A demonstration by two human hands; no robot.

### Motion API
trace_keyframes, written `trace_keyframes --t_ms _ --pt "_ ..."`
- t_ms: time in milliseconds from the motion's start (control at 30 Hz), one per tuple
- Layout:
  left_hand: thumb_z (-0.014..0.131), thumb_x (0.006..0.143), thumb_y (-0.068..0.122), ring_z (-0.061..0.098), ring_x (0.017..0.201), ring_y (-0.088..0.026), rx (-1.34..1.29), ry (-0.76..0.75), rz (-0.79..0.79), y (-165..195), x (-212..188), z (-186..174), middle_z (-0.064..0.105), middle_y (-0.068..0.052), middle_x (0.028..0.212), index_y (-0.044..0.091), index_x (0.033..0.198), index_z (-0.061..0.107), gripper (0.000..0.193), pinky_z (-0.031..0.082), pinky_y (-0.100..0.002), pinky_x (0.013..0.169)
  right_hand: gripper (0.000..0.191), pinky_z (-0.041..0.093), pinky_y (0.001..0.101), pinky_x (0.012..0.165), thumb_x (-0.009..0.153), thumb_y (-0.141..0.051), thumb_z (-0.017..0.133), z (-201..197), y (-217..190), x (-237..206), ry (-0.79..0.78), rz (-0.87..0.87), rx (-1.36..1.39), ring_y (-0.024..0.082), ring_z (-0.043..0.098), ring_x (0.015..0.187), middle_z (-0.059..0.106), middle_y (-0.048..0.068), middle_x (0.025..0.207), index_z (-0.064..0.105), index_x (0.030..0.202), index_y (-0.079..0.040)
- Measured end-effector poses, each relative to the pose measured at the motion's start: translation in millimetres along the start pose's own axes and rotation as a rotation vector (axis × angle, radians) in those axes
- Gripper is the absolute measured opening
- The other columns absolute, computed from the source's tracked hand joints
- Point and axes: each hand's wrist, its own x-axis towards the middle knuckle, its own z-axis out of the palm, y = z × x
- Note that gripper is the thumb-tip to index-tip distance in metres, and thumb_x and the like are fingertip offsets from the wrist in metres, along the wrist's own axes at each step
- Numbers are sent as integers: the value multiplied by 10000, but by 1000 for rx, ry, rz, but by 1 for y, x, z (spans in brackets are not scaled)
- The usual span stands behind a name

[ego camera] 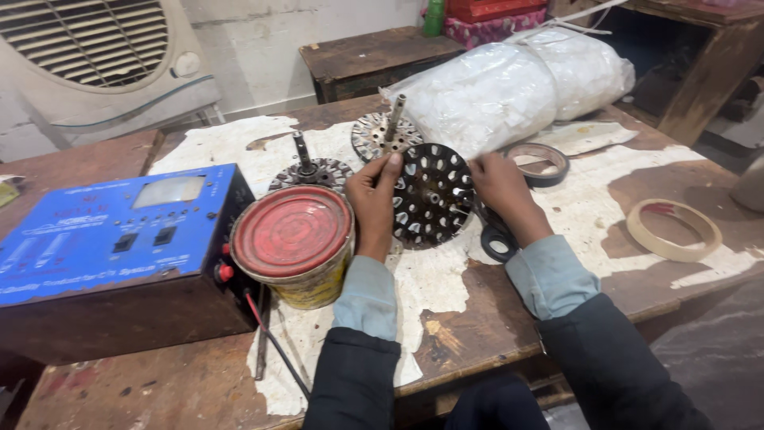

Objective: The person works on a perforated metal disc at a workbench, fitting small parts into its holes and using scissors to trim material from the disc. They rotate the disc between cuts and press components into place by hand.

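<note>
Hands, left [372,199] and right [500,187], both gripping one of three perforated discs [434,195]; two tape rings [673,229].

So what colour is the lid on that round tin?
Red, on a yellowish tin, seen from the head camera.

Both hands grip a dark perforated rotor disc [432,195] on the tabletop [477,318], the left hand [372,199] at its left edge and the right hand [500,189] at its right edge. Left of the disc stands a red-lidded tin [293,243]; behind the disc lies a white plastic bag [509,87].
</note>
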Motion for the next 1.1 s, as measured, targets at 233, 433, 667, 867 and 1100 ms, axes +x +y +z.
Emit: trace_keyframes --t_ms 233,433,667,867,1100 --pt "741 949 294 590 724 -43 193 54 29 2 2 -5 738 -4 789 -29 1073 786 349 471 -225 650 267 536 486 868 813 -121 711 15 5 -2 -221 -66 -232 392 671 1050 714 208 1081 712 1070 -48" --pt "735 975 310 495 671 -53 270 61 -7 3 7 -6 642 9 706 -39 967 790 353 389 -246 591 249 561 450 783 815 -149 722 3 -2 3 -66 168 -135 329 744 897 748 192 980 709 1028 -21" --pt "762 932 291 547 663 -58 273 131 84 6 4 3 692 -10 711 -29 971 787 324 450 -248 604 387 488 357 642 949 -378 724 -40 -42 -14 71 -150 293 200 622 695 681 129 751 752 1084 -17" --pt "723 964 270 649 783 -119 296 208 178 4 -2 11 737 -71 866 -34 965 753 306 520 -291 736 353 445 305 502 889 -342 739 -68 -69 -25 -100 -128 600 103 582 607 666 50 717 761 1031 -19" --pt "659 1016 327 570 760 -127 182 311 121 -11 8 12 663 -53 809 -12 926 657 350 483 -314 702 435 435 365 511 848 -435 766 -72 -95 -38 -181 -23 171 159 558 518 615 94 558 798 886 -3"
